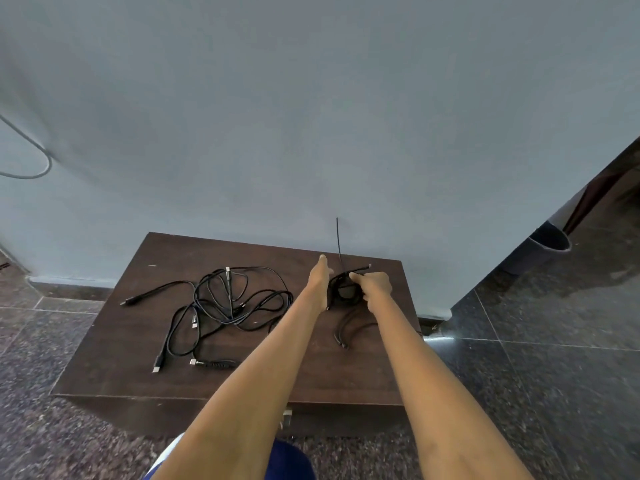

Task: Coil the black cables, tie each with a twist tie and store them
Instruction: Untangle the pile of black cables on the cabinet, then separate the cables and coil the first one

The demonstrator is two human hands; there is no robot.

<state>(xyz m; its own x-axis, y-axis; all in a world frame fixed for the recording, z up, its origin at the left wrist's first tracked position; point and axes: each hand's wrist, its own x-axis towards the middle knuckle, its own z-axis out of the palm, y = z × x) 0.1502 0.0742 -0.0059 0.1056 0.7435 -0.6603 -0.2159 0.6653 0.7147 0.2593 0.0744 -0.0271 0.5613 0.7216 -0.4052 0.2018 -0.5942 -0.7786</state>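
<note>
My right hand is clenched around the coiled black cable right of centre in the frame, with the twist tie sticking straight up from it, while my left hand lies flat-fingered against the coil's left side, gripping nothing that I can see. If my right grip slackens before the tie is wound, I judge the loops will spring apart and the tie slip out. The loose cables tangle at centre left, the table has bare wood toward the lower frame, and its right edge is close.
</note>
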